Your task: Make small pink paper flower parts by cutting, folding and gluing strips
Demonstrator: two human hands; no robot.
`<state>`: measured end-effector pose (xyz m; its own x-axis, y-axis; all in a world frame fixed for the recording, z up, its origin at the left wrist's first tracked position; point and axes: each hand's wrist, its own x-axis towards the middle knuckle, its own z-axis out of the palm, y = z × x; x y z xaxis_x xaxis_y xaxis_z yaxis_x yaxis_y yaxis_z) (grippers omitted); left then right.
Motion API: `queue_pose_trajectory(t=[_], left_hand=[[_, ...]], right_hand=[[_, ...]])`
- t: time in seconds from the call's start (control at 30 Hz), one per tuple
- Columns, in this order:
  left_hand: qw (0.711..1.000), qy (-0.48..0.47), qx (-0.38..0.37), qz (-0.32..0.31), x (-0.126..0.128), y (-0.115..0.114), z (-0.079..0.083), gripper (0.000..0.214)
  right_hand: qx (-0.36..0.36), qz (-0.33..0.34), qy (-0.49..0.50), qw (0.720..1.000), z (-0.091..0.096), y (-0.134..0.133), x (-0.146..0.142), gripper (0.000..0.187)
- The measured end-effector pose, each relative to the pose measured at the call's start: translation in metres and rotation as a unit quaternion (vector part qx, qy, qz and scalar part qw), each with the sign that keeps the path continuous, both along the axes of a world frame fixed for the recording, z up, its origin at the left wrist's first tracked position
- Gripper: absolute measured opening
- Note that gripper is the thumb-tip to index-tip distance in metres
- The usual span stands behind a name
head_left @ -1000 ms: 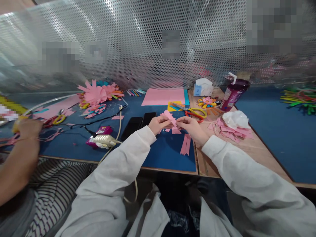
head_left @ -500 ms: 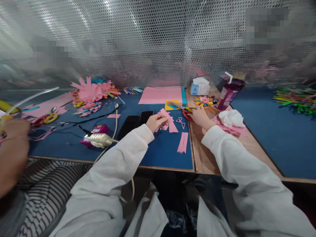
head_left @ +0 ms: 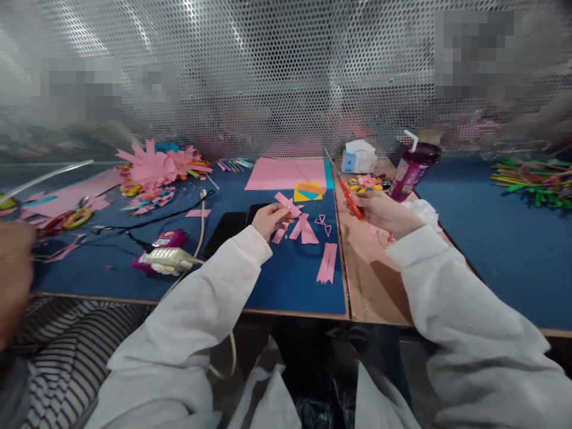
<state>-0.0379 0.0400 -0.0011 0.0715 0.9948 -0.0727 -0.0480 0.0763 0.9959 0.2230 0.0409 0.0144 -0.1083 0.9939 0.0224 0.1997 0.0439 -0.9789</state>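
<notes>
Between the fingers of my left hand (head_left: 272,220) is a pink paper strip (head_left: 288,204), held just above the blue mat. My right hand (head_left: 375,208) grips scissors (head_left: 351,198) by their red handle, blades pointing up and away toward the wall. More pink strips (head_left: 305,229) lie crossed on the mat beside my left hand. Closer to the edge rests a pair of pink strips (head_left: 327,263) with notched ends. Small pink folded loops (head_left: 328,229) sit between the two hands.
Behind are pink sheets (head_left: 286,174), yellow paper (head_left: 301,192), a tissue box (head_left: 358,158) and a purple bottle (head_left: 409,173). To the left lie dark phones (head_left: 223,233), a power strip (head_left: 172,260) with cables, and a paper flower pile (head_left: 156,170). Another person's hand (head_left: 15,256) is at far left.
My right hand has picked the scissors up off the yellow paper and raised them toward the right. My left hand has lifted one pink strip away from the crossed ones.
</notes>
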Motion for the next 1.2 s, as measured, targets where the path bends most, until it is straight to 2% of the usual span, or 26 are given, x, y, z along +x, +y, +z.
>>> queue_pose_trajectory(t=[0.07,0.17,0.23,0.3,0.43,0.57,0.7,0.77,0.83,0.93,1.0,1.1,1.2], left_hand=[[1.0,0.007,-0.002,-0.021,0.003,-0.001,-0.001,0.019],[0.999,0.011,-0.006,-0.046,0.007,-0.004,0.001,0.02],[0.998,0.006,-0.011,-0.056,0.01,-0.006,0.005,0.018],[0.998,0.0,-0.017,-0.058,0.015,-0.009,0.008,0.016],[0.997,-0.009,-0.028,-0.074,0.029,-0.014,0.015,0.013],[0.996,0.001,-0.009,-0.087,0.043,-0.016,0.018,0.014],[0.996,-0.019,0.006,-0.086,0.049,-0.016,0.021,0.014],[0.996,-0.033,0.013,-0.087,0.048,-0.018,0.023,0.016],[0.995,-0.042,0.025,-0.083,0.046,-0.021,0.025,0.017],[0.995,-0.055,0.039,-0.068,0.044,-0.024,0.027,0.018],[0.996,-0.062,0.036,-0.06,0.043,-0.026,0.027,0.019],[0.994,-0.08,0.028,-0.062,0.043,-0.03,0.027,0.018],[0.992,-0.104,0.017,-0.067,0.042,-0.032,0.027,0.015]], right_hand=[[-0.043,0.041,0.075,0.995,0.004,-0.014,0.003,0.002],[-0.137,0.093,0.209,0.964,0.006,-0.034,0.004,0.013],[-0.186,0.097,0.249,0.945,0.005,-0.047,0.005,0.018],[-0.213,0.105,0.263,0.935,0.003,-0.057,0.006,0.02],[-0.214,0.149,0.252,0.932,-0.003,-0.075,0.012,0.026],[-0.216,0.139,0.222,0.94,-0.012,-0.087,0.021,0.033],[-0.236,0.159,0.232,0.93,-0.015,-0.094,0.022,0.04],[-0.25,0.152,0.196,0.936,-0.009,-0.096,0.02,0.043],[-0.234,0.127,0.134,0.954,0.001,-0.099,0.017,0.041],[-0.131,0.154,0.051,0.978,0.018,-0.104,0.015,0.021],[-0.084,0.145,-0.033,0.985,0.026,-0.107,0.013,0.019],[-0.09,0.124,-0.168,0.974,0.03,-0.109,0.01,0.017],[-0.087,0.144,-0.228,0.959,0.029,-0.107,0.007,0.016]])
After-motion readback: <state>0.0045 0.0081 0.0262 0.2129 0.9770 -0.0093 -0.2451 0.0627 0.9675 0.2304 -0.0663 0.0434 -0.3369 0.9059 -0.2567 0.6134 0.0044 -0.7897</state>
